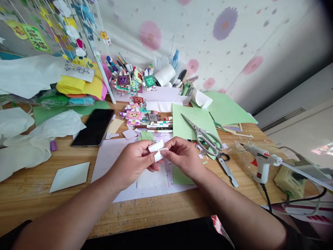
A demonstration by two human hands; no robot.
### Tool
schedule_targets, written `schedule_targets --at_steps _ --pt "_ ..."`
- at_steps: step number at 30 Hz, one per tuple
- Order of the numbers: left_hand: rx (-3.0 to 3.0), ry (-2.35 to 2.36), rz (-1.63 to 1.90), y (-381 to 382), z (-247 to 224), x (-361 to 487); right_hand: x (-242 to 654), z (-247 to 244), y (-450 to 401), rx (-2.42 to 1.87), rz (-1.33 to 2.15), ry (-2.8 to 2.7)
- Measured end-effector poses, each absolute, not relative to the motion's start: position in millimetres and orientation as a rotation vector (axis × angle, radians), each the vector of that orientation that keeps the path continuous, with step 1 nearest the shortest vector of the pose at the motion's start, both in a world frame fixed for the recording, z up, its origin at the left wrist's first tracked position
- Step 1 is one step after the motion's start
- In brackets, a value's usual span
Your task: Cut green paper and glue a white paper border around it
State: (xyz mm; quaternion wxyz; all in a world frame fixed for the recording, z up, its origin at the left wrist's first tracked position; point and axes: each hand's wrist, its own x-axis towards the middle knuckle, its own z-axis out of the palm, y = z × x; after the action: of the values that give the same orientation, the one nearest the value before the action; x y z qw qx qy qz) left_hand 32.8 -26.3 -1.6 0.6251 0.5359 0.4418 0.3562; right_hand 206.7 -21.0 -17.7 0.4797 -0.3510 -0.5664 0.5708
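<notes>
A small folded white paper piece [156, 146] is held up between both hands over the white sheets [104, 163] on the wooden table. My left hand [134, 159] pinches it from the left with thumb and fingers. From the right, the thumb and forefinger of my right hand [182, 156] close on its edge. Beneath and behind the hands are small green paper strips [147, 135] and a small pale square [129, 134]. Some of the left fingertips show below the paper.
Large scissors [200, 133] lie on green paper [179, 119], near a grey metal blade tool [228, 170]. A glue gun [261, 161] stands right. A black phone [93, 127] and a white card [69, 177] lie left. Pens and paper figures [134, 115] are behind.
</notes>
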Motion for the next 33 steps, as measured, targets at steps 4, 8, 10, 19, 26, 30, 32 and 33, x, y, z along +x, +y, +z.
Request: schedule_targets --at_steps 4,8,10,19,26,30,32,33 --pt "1.206 0.970 0.856 -26 -4 31 208 -17 -18 -0.839 1.364 -1.364" --pt "1.199 0.944 0.892 -26 -5 31 207 -19 -15 -0.824 1.294 -1.308" --pt "1.230 0.959 0.909 -26 -4 33 206 -20 -16 -0.833 1.282 -1.303" --pt "1.349 1.118 0.890 -26 -7 36 209 -16 -18 -0.910 1.486 -1.283" --pt "1.311 1.064 0.855 -27 -1 36 210 -17 -17 -0.890 1.431 -1.294" --pt "1.284 1.074 0.888 -26 1 36 212 -15 -18 -0.841 1.408 -1.340" --pt "1.249 1.050 0.896 -26 0 36 215 -14 -18 -0.822 1.373 -1.398" --pt "1.221 1.034 0.903 -26 0 36 217 -14 -18 -0.813 1.352 -1.431"
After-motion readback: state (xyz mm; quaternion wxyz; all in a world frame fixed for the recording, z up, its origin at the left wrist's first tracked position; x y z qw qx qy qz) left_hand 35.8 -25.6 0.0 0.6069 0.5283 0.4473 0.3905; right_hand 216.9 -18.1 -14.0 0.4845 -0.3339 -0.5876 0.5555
